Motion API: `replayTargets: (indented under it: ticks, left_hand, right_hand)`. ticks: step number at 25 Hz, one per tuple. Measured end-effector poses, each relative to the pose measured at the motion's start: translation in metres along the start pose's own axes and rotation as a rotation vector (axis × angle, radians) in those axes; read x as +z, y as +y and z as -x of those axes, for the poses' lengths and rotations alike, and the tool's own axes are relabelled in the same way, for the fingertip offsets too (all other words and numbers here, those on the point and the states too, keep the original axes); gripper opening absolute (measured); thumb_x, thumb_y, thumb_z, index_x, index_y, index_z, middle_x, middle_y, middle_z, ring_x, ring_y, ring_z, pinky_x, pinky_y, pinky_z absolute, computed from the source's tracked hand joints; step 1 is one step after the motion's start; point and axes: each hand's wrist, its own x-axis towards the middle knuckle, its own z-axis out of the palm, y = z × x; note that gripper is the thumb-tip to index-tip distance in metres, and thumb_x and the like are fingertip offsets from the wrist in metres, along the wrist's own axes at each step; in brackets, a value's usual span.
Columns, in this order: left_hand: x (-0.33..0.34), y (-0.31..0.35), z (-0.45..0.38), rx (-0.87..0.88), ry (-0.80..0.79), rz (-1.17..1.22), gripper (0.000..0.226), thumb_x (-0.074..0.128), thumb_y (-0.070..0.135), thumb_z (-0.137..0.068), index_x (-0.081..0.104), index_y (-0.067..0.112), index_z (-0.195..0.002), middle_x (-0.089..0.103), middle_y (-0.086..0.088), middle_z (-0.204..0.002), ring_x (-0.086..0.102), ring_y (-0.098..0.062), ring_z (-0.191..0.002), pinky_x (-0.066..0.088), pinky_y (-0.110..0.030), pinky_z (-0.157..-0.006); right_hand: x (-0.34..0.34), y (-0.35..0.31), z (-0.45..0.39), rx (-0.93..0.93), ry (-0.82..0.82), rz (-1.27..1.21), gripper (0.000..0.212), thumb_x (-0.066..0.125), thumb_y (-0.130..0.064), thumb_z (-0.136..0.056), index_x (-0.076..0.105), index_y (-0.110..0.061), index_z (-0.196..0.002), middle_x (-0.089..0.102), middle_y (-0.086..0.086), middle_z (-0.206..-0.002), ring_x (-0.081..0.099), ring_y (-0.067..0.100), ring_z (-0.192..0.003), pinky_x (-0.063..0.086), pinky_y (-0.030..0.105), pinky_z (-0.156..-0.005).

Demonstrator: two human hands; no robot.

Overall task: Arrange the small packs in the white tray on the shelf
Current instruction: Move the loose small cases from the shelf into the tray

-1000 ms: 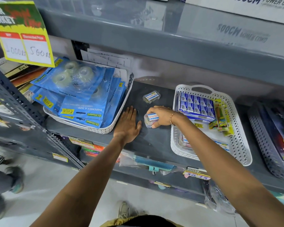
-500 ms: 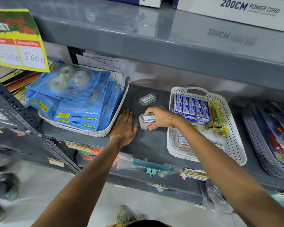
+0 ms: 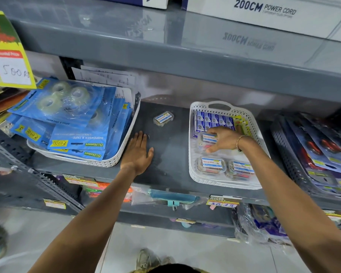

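Note:
A white perforated tray (image 3: 193, 174) stands on the grey shelf (image 3: 165, 164), right of centre. My right hand (image 3: 223, 139) is inside it, fingers closed on a small clear pack with a blue-and-white label (image 3: 209, 139), low over the tray's middle. Two similar small packs (image 3: 212, 164) (image 3: 240, 169) lie at the tray's near end. Blue boxes (image 3: 215, 120) fill its far end. One more small pack (image 3: 163, 119) lies loose on the shelf, left of the tray. My left hand (image 3: 138, 154) rests flat and empty on the shelf.
A second white tray (image 3: 114, 160) full of blue tape-dispenser cards sits at the left. A grey basket (image 3: 287, 154) of carded goods stands at the right. The upper shelf edge (image 3: 185, 62) overhangs closely. A yellow price sign (image 3: 8, 56) hangs at the upper left.
My right hand has carried the small pack from the bare shelf rightwards into the white tray. The left hand has stayed flat in place.

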Motion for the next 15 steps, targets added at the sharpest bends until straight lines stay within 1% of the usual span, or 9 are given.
replayTargets:
  ticks: [3,6,8,10,12,13,15]
  left_hand:
    - [0.002,-0.002,-0.002,-0.01,-0.011,-0.016,0.065,0.018,0.044,-0.1,0.002,0.008,-0.152,-0.003,-0.008,-0.162,-0.006,-0.019,-0.149,-0.005,-0.032,-0.12]
    - [0.003,-0.002,-0.002,-0.01,-0.01,-0.014,0.065,0.018,0.044,-0.1,0.002,0.008,-0.152,-0.003,-0.008,-0.162,-0.006,-0.019,-0.149,-0.005,-0.032,-0.12]
    - [0.003,-0.002,-0.003,-0.012,-0.007,-0.02,0.066,0.017,0.044,-0.1,0.002,0.008,-0.152,-0.003,-0.008,-0.162,-0.006,-0.02,-0.149,-0.005,-0.032,-0.12]
    - [0.004,-0.002,-0.003,-0.015,-0.006,-0.029,0.065,0.017,0.045,-0.1,0.001,0.008,-0.152,-0.003,-0.008,-0.162,-0.005,-0.02,-0.149,-0.004,-0.032,-0.12]
    - [0.004,-0.002,-0.003,-0.014,-0.008,-0.025,0.065,0.017,0.045,-0.1,0.002,0.008,-0.152,-0.002,-0.008,-0.162,-0.005,-0.02,-0.149,-0.004,-0.033,-0.121]
    - [0.004,-0.002,-0.003,-0.013,-0.008,-0.02,0.065,0.018,0.045,-0.1,0.002,0.008,-0.152,-0.002,-0.008,-0.162,-0.005,-0.02,-0.149,-0.004,-0.033,-0.121]
    - [0.004,-0.002,-0.004,-0.014,-0.006,-0.006,0.066,0.018,0.044,-0.1,0.002,0.008,-0.152,-0.002,-0.008,-0.162,-0.005,-0.019,-0.149,-0.004,-0.032,-0.121]
  right_hand:
    - [0.011,0.012,-0.007,0.022,0.003,-0.033,0.062,0.08,-0.028,-0.07,0.052,-0.016,-0.125,0.057,0.003,-0.126,0.054,0.02,-0.108,0.04,0.025,-0.088]
    - [0.021,0.015,-0.013,0.014,-0.011,-0.042,0.05,0.079,-0.02,-0.071,0.057,-0.014,-0.116,0.063,0.006,-0.117,0.055,0.017,-0.094,0.042,0.025,-0.08]
    - [0.029,0.016,-0.018,0.009,-0.022,-0.039,0.046,0.077,-0.015,-0.071,0.058,-0.014,-0.113,0.064,0.008,-0.115,0.056,0.018,-0.092,0.047,0.029,-0.081]
    - [0.034,0.018,-0.02,0.005,-0.011,-0.046,0.045,0.077,-0.014,-0.072,0.058,-0.014,-0.113,0.064,0.009,-0.115,0.056,0.018,-0.093,0.048,0.031,-0.085]
    - [0.033,0.019,-0.021,0.005,-0.014,-0.05,0.047,0.076,-0.015,-0.073,0.057,-0.014,-0.116,0.063,0.008,-0.118,0.056,0.018,-0.095,0.047,0.031,-0.087]
    - [0.03,0.019,-0.02,0.008,-0.038,-0.059,0.051,0.076,-0.015,-0.074,0.055,-0.015,-0.12,0.061,0.007,-0.122,0.055,0.018,-0.099,0.046,0.03,-0.089]
    - [0.021,0.019,-0.018,0.02,-0.124,-0.121,0.062,0.077,-0.017,-0.074,0.049,-0.019,-0.129,0.055,0.003,-0.132,0.053,0.019,-0.115,0.041,0.029,-0.098]
